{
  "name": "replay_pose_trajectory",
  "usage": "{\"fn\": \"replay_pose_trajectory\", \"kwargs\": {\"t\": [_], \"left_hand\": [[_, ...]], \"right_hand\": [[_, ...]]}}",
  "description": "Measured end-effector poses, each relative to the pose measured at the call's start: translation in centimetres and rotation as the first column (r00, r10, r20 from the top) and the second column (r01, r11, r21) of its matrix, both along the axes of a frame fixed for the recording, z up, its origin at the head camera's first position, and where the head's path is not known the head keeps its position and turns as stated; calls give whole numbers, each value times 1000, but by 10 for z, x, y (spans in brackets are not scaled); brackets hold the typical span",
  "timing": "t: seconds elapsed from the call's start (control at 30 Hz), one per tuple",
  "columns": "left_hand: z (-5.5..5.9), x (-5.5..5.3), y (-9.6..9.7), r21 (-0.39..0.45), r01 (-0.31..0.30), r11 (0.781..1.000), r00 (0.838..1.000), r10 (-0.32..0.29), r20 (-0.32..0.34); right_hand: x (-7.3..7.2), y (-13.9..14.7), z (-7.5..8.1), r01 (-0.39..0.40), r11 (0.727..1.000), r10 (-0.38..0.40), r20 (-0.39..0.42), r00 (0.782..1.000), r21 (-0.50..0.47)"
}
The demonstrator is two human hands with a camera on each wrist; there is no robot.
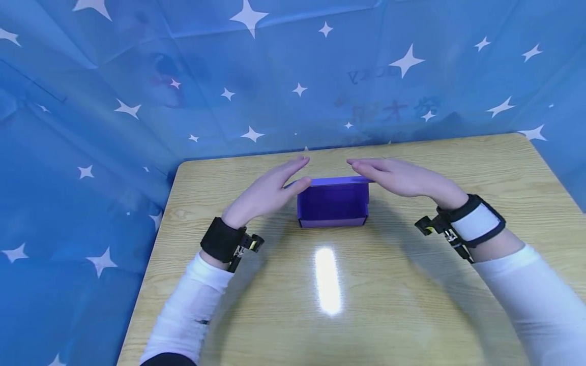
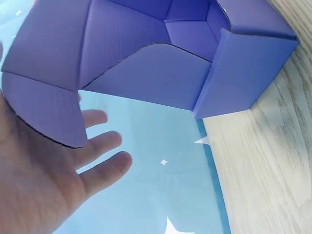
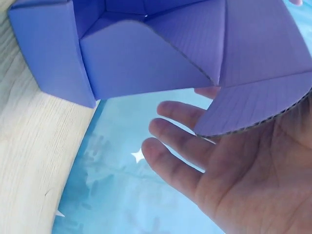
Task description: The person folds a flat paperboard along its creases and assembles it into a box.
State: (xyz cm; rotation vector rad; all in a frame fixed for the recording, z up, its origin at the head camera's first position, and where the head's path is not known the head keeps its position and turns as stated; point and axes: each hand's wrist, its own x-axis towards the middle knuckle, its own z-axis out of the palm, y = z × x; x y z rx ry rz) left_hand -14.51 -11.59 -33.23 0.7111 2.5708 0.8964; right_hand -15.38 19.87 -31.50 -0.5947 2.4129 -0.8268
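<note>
A purple cardboard box stands on the table with its hinged lid raised. Its visible interior holds nothing. My left hand is at the lid's left end, fingers extended behind it and thumb near the corner. In the left wrist view, a rounded side flap lies in front of that palm. At the opposite end is my right hand, its fingers loosely straight. The right wrist view has the other side flap across that palm. Firm contact with the lid cannot be told.
The wooden table extends toward me and to both sides, with a bright light reflection in front of the box. A blue star-patterned cloth hangs behind the table and down its left side.
</note>
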Motion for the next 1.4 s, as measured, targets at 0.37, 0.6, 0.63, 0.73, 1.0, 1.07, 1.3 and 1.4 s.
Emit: {"fn": "replay_pose_trajectory", "kwargs": {"t": [0.37,0.6,0.63,0.73,1.0,1.07,1.3,1.4], "left_hand": [[-3,-4,10,-42,107,993,991,-103,84],[-12,0,12,1,122,993,984,-121,131],[-13,0,12,3,125,992,984,-124,131],[-16,1,14,-5,140,990,984,-139,115],[-20,5,13,-75,172,982,984,-167,68],[-20,8,11,-114,174,978,984,-168,57],[-30,11,15,-166,189,968,982,-185,40],[-35,13,17,-166,179,970,984,-176,28]], "right_hand": [[-10,-1,-2,-106,989,102,46,994,106],[-1,-2,-9,-113,990,108,61,992,87],[0,-2,-10,-118,989,114,54,992,86],[4,-1,-13,-121,990,119,37,992,76],[11,-5,-25,-135,988,137,-22,990,78],[12,-9,-30,-145,983,153,-69,986,114],[25,-11,-41,-117,975,153,-187,970,189],[29,-10,-45,-110,976,152,-226,962,188]]}}
